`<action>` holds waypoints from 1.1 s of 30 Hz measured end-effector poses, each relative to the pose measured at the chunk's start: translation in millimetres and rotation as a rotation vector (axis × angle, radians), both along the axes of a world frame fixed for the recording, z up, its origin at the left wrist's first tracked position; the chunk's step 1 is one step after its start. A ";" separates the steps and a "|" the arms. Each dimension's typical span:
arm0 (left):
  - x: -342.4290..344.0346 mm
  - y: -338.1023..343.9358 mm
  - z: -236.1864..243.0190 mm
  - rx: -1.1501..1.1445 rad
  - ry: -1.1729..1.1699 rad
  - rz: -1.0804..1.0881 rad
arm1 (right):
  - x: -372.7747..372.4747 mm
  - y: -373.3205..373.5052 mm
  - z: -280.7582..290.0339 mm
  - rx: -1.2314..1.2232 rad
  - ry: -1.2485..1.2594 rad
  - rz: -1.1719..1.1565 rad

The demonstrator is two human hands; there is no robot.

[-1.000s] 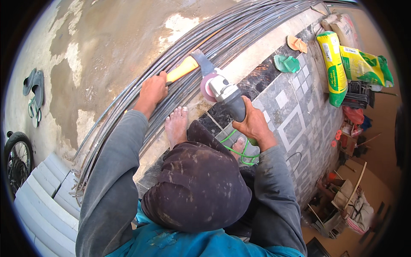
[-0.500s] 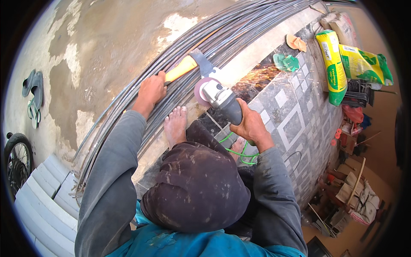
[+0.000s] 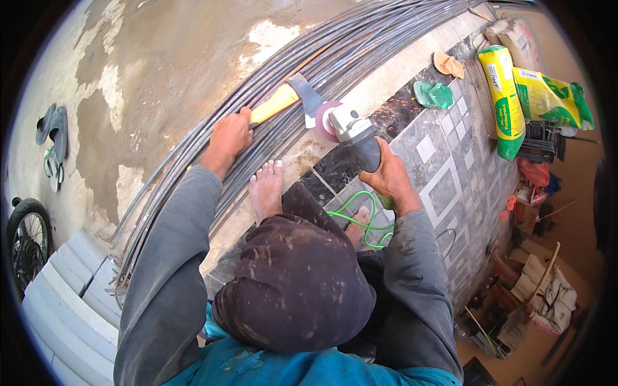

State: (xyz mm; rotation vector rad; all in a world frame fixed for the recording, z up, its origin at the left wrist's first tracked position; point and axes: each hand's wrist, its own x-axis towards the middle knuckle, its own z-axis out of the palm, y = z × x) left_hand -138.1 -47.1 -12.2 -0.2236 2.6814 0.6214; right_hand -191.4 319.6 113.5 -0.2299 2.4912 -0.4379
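Observation:
My left hand [image 3: 230,136] is closed round the dark end of a hatchet's yellow handle, over the bundle of steel bars [image 3: 270,83]. The hatchet [image 3: 275,105] has a flared grey blade pointing right and toward me, with a bright lower corner. In my right hand [image 3: 391,175] is an angle grinder [image 3: 353,132] with a grey head, dark body and pinkish disc. The disc sits at the blade's edge near that lower corner; whether they touch I cannot tell. A few faint sparks show to the right, near green sandals [image 3: 432,94].
A green cord [image 3: 351,209] loops by my bare feet. Orange sandals [image 3: 449,65] and yellow-green bags [image 3: 502,96] lie far right. Mixed clutter [image 3: 534,283] fills the right side. Grey blocks [image 3: 64,289], a motorcycle wheel [image 3: 29,233] and dark sandals [image 3: 58,132] are at left.
The grinder has moved slightly right, bringing its disc beside the blade's lower corner. The dense spray of sparks has thinned to a few. My left hand and the hatchet have barely shifted.

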 end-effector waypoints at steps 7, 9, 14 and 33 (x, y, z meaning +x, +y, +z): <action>3.8 -2.8 -2.4 -0.038 0.010 -0.010 | 18.4 -10.9 2.1 -0.003 -0.041 0.124; 5.0 -2.9 -6.4 -0.040 0.043 -0.023 | 13.4 -7.4 0.7 -0.031 -0.038 0.075; 1.9 2.0 -1.0 -0.009 0.016 -0.006 | -4.1 0.6 4.7 0.016 -0.012 0.015; 2.7 3.4 3.5 0.000 0.031 0.002 | -10.6 10.4 -1.5 -0.010 -0.007 0.019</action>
